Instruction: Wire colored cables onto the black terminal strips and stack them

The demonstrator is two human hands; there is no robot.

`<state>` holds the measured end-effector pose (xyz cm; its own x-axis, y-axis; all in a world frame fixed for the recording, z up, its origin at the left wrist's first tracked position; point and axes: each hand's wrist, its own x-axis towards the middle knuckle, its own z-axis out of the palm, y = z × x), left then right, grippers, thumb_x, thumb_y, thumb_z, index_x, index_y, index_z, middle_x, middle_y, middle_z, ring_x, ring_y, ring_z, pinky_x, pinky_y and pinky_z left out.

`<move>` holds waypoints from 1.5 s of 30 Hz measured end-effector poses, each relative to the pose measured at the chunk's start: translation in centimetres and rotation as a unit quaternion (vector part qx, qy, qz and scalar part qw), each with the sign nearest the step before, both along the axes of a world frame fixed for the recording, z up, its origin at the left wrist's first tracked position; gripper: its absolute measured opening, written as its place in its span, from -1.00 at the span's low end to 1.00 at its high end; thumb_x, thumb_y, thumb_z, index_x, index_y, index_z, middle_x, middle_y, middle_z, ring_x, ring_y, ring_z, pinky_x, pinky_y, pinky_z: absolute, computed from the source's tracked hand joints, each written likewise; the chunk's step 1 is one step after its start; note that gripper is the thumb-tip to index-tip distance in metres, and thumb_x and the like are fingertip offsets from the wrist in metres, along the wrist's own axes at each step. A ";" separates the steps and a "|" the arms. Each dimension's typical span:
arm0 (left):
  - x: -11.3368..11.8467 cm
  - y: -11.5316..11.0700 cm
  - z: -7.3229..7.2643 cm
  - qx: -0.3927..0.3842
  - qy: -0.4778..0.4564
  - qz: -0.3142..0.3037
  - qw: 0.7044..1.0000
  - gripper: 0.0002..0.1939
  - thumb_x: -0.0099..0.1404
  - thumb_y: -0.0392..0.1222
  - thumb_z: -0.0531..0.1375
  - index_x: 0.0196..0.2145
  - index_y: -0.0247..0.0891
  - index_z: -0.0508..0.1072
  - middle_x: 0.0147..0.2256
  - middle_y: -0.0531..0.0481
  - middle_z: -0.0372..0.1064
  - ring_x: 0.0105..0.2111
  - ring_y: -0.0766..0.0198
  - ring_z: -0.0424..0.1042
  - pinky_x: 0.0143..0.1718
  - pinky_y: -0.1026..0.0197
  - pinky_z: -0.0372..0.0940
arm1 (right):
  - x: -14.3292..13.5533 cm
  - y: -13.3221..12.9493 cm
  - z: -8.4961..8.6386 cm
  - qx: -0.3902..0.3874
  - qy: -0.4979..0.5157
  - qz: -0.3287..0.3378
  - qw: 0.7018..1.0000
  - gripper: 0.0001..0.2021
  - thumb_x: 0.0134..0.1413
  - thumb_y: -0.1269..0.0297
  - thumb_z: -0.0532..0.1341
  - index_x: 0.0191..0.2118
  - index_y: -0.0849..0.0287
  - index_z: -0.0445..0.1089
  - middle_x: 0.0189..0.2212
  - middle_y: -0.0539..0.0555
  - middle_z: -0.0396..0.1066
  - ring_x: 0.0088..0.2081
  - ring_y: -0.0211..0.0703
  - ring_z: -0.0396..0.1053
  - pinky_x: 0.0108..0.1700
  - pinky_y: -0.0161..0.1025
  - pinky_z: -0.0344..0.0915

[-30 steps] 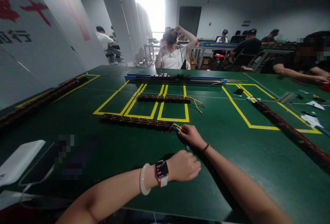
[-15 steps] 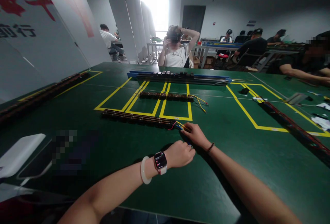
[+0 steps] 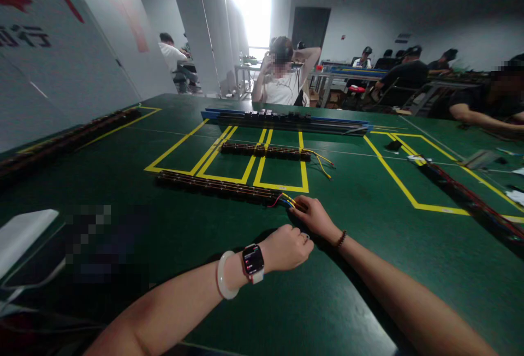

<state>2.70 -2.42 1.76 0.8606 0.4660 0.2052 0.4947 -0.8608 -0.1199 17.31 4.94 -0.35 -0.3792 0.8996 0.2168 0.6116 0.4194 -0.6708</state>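
Note:
My right hand (image 3: pixel 314 215) is closed round the yellow and blue wires (image 3: pixel 289 200) at the right end of a long dark strip (image 3: pixel 216 187) with copper-coloured lines. Just in front of it, my left hand (image 3: pixel 286 248) is curled shut above the table, its back towards me; whatever its fingers may grip is hidden. A thin red wire (image 3: pixel 275 200) loops at the same strip end. Behind lies a shorter similar strip (image 3: pixel 262 150), with yellow leads (image 3: pixel 321 160) spreading from its right end.
A blue and black rail assembly (image 3: pixel 282 121) lies across the back of the green table (image 3: pixel 262 312). Other long strips (image 3: pixel 73 133) lie at left and right (image 3: pixel 470 195). Yellow tape (image 3: pixel 409 197) marks rectangles. A white device (image 3: pixel 27 233) is at front left. A person (image 3: pixel 282 75) sits opposite.
The view has shifted slightly. Both hands stay close together at the strip's wire end, the right one still on the wires. The strips have not visibly moved on the table.

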 end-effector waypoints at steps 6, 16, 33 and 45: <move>-0.1 0.1 -0.2 0.000 0.002 0.004 1.000 -0.87 0.29 -0.24 0.03 -0.35 -0.30 0.33 -0.41 -0.11 0.42 -0.43 0.16 0.40 -0.49 0.13 0.16 | -0.1 -0.1 0.2 0.006 0.004 -0.001 1.000 -0.85 0.05 0.23 0.20 -0.33 0.20 0.40 -0.42 0.02 0.44 -0.42 -0.24 0.33 -0.39 -0.36 0.18; -0.4 0.2 -0.2 -0.002 0.011 0.021 1.000 -0.85 0.32 -0.24 0.00 -0.32 -0.32 0.33 -0.40 -0.14 0.42 -0.42 0.18 0.40 -0.48 0.17 0.16 | 0.1 -0.2 0.4 0.029 -0.012 0.002 1.000 -0.83 0.10 0.21 0.18 -0.31 0.18 0.45 -0.41 0.05 0.44 -0.38 -0.20 0.35 -0.36 -0.32 0.19; -0.5 0.3 -0.4 -0.005 0.003 0.040 0.999 -0.87 0.30 -0.23 0.01 -0.32 -0.30 0.32 -0.39 -0.11 0.42 -0.41 0.16 0.41 -0.47 0.15 0.17 | 0.1 -0.4 0.8 0.030 -0.023 0.017 0.999 -0.84 0.13 0.25 0.17 -0.33 0.17 0.48 -0.44 0.02 0.38 -0.42 -0.27 0.31 -0.39 -0.35 0.14; -0.4 0.3 -0.3 -0.012 0.007 0.038 0.999 -0.86 0.31 -0.22 0.02 -0.32 -0.32 0.33 -0.39 -0.13 0.41 -0.42 0.19 0.40 -0.47 0.18 0.16 | 0.1 -0.4 0.6 0.046 -0.041 0.017 0.998 -0.80 0.17 0.23 0.13 -0.33 0.18 0.48 -0.44 0.04 0.37 -0.41 -0.25 0.31 -0.37 -0.33 0.16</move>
<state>2.26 -2.14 1.51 0.8258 0.5342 0.1806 0.5564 -0.8240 -0.1065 17.43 4.52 0.24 -0.4290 0.8636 0.2650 0.6467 0.4984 -0.5774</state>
